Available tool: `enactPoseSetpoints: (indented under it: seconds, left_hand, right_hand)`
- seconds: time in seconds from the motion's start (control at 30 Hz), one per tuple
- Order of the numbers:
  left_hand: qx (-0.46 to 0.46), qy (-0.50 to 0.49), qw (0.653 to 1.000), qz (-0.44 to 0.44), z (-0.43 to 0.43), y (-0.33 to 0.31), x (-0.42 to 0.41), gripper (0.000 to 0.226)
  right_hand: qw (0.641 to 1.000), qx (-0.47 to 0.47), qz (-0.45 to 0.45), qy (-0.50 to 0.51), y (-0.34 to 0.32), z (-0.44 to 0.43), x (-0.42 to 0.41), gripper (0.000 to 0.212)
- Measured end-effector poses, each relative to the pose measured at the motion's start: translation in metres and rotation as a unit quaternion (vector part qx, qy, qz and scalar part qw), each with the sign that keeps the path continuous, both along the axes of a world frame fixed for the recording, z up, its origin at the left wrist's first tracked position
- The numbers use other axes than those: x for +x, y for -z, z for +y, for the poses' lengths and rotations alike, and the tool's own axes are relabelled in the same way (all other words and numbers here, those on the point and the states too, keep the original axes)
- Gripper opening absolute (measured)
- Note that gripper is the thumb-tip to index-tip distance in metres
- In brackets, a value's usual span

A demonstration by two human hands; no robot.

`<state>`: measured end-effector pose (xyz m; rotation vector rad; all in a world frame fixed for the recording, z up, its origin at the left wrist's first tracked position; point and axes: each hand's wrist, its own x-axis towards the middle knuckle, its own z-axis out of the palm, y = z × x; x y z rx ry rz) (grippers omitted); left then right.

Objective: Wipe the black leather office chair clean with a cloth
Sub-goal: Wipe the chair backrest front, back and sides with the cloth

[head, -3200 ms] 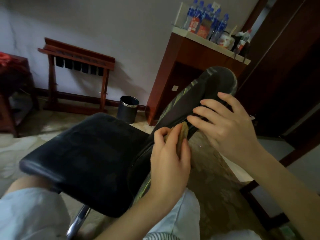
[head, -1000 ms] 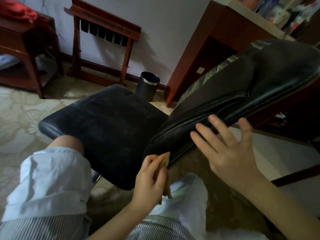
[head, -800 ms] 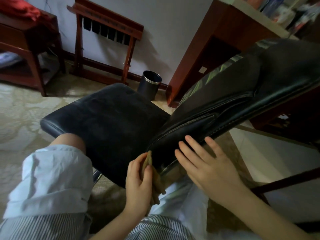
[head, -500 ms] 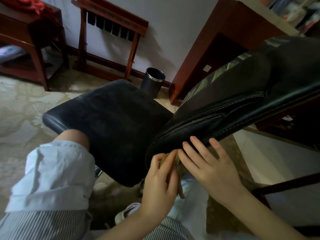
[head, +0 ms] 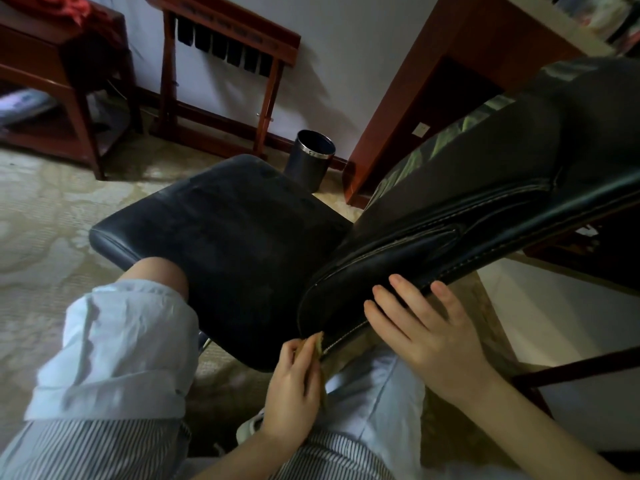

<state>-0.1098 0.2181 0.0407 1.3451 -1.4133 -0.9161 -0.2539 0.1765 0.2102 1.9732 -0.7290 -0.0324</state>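
Black leather chair (head: 433,216) lay tilted across the person's lap, backrest edge nearest. Left hand (head: 294,382), fingers clenched on a tan cloth (head: 318,341), pressed it to the stitched lower edge. Right hand (head: 429,334) flat, fingers spread, on the backrest rim

I count one black leather chair (head: 242,230), one cloth (head: 318,341) and my two hands, the left (head: 294,379) and the right (head: 426,327). Along the wall I see one metal bin (head: 311,161), one wooden rack (head: 225,39), one side table (head: 62,64) and one cabinet (head: 433,81).
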Motion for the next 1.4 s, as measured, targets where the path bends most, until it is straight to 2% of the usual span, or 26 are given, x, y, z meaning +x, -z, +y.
enactPoseSetpoints:
  seconds: [0.13, 0.33, 0.5, 0.7, 0.8, 0.93, 1.13, 1.23, 1.3, 1.4]
  left_hand:
    - [0.024, -0.025, 0.998, 0.057, 0.002, -0.025, -0.007, 0.037]
    - [-0.088, -0.001, 0.990, 0.111, -0.001, -0.075, -0.014, 0.043]
    - [-0.157, -0.003, 0.988, -0.005, 0.000, -0.050, -0.016, 0.045]
    - [-0.072, -0.004, 0.995, -0.063, 0.004, 0.005, -0.005, 0.051]
    - [-0.067, 0.016, 0.995, -0.075, -0.004, 0.018, 0.006, 0.047]
    - [-0.033, -0.026, 0.999, 0.006, -0.017, 0.010, 0.014, 0.031]
    - [0.020, -0.080, 0.991, 0.107, -0.012, 0.007, 0.020, 0.036]
    - [-0.033, -0.039, 0.994, 0.099, -0.007, -0.006, 0.009, 0.040]
    - [-0.062, -0.009, 0.994, 0.092, -0.004, -0.012, -0.001, 0.036]
    - [-0.067, -0.016, 0.991, 0.113, -0.001, -0.008, -0.007, 0.034]
  right_hand:
    - [1.000, 0.001, -0.004, -0.010, 0.000, 0.000, -0.001, 0.025]
    - [1.000, -0.001, -0.003, -0.009, 0.000, 0.000, 0.000, 0.023]
    - [1.000, 0.006, -0.005, -0.008, -0.002, 0.001, 0.001, 0.024]
    - [1.000, 0.008, -0.015, 0.003, 0.000, 0.002, 0.004, 0.025]
    - [0.999, 0.023, -0.026, 0.024, 0.001, 0.005, 0.005, 0.029]
    - [0.997, 0.071, -0.016, 0.041, 0.003, 0.014, 0.011, 0.034]
    - [0.987, 0.141, 0.039, 0.068, 0.036, 0.018, 0.021, 0.039]
    - [0.987, 0.134, 0.050, 0.072, 0.038, 0.008, 0.018, 0.033]
    - [0.989, 0.116, 0.059, 0.071, 0.035, 0.002, 0.016, 0.039]
    - [0.993, 0.087, 0.047, 0.057, 0.040, 0.003, 0.015, 0.048]
